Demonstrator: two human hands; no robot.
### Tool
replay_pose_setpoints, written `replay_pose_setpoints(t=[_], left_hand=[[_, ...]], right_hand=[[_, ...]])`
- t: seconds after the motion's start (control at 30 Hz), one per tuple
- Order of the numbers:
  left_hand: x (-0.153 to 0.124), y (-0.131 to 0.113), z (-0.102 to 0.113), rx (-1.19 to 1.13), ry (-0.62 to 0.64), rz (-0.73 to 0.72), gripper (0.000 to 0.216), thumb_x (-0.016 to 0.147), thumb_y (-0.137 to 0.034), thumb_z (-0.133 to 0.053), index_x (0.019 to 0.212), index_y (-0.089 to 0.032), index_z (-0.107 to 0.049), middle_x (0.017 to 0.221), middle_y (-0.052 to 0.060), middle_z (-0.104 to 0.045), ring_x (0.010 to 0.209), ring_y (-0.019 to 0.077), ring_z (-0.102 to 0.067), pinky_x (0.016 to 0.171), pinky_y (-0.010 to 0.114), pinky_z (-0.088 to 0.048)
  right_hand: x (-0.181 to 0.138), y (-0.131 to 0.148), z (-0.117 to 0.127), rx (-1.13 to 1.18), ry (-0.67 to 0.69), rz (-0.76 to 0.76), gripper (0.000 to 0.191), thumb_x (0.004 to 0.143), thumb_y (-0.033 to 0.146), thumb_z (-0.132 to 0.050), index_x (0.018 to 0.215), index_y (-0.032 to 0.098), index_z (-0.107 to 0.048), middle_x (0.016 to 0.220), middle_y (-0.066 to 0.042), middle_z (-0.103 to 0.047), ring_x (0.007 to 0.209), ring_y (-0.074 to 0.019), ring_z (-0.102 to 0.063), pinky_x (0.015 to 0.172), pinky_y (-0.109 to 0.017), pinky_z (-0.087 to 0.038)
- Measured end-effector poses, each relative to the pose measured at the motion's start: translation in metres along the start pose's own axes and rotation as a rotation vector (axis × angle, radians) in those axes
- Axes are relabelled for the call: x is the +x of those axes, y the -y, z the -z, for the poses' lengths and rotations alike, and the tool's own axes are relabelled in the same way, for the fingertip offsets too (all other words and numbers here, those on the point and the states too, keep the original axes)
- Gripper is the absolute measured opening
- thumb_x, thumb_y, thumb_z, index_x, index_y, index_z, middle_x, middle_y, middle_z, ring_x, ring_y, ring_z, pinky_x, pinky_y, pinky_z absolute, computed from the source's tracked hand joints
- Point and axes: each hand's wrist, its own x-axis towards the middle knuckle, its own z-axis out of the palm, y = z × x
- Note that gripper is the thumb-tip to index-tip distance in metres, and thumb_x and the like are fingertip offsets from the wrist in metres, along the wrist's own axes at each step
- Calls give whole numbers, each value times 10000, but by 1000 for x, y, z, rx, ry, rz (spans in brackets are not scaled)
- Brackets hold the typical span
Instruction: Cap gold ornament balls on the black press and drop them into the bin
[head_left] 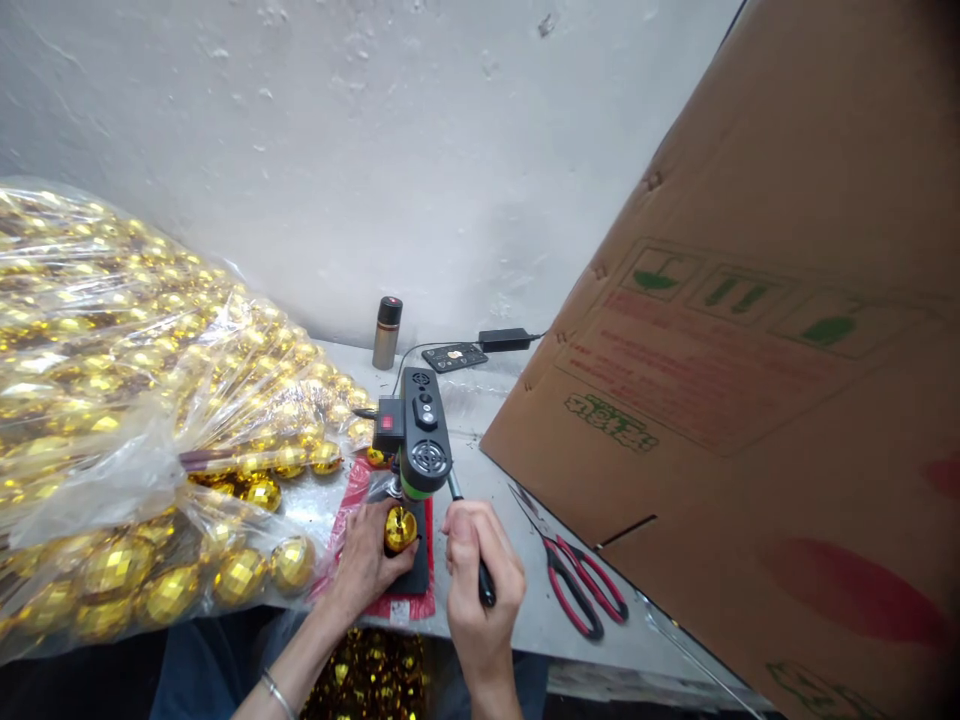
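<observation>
My left hand (365, 562) is closed on a gold faceted ball (400, 528), holding it on the black base under a small bench drill press (422, 432) with a red switch. My right hand (480, 575) is wrapped round the press's black lever handle (472, 545), just right of the machine. A red mat (352, 500) lies beneath the press base on the grey worktop.
A big clear plastic bag of gold balls (112, 420) fills the left side. A large cardboard box (750, 400) leans at the right. Red-handled scissors (574, 575) lie beside my right hand. A metal flask (387, 332), a power adapter (504, 339) and a small black board stand by the wall.
</observation>
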Motion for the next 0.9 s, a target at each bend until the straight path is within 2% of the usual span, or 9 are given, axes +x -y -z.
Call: replay_pose_setpoints(t=[0.13, 0.33, 0.47, 0.57, 0.9], left_hand=[[0, 5, -4, 2, 17, 14, 461, 806, -379, -745, 1220, -195, -657, 1146, 133, -736, 1107, 367, -668, 976, 536, -492], [-1, 7, -6, -8, 18, 22, 470, 783, -352, -759, 1211, -195, -646, 1107, 117, -714, 1084, 353, -656, 975, 525, -476], [-2, 7, -5, -18, 17, 24, 415, 807, -369, -742, 1183, -219, -650, 1078, 96, -709, 1077, 342, -651, 981, 511, -472], [-2, 5, -4, -21, 40, 36, 400, 810, -395, -746, 1160, -224, -656, 1059, 89, -711, 1072, 343, -648, 989, 515, -466], [-2, 4, -4, -38, 39, 44, 416, 800, -320, -727, 1196, -215, -651, 1117, 106, -720, 1097, 345, -646, 1004, 530, -458]], right_hand=[[-6, -5, -1, -25, -11, 56, 261, 1022, 81, -433, 824, 223, -528, 727, 14, -548, 612, -111, -545, 542, -222, -430], [-32, -34, -10, -29, -61, 152, 282, 1035, 135, -404, 787, 235, -491, 730, 12, -558, 628, -125, -558, 550, -244, -430], [-43, -47, -16, -30, -112, 137, 272, 1038, 156, -401, 804, 237, -512, 732, 10, -561, 648, -142, -560, 624, -289, -458], [-47, -50, -17, -37, -120, 119, 270, 1041, 168, -401, 811, 237, -524, 732, 12, -557, 643, -142, -550, 645, -303, -465], [-49, -52, -19, -35, -138, 138, 289, 1050, 174, -382, 800, 238, -513, 716, 24, -550, 636, -137, -542, 679, -309, -483]])
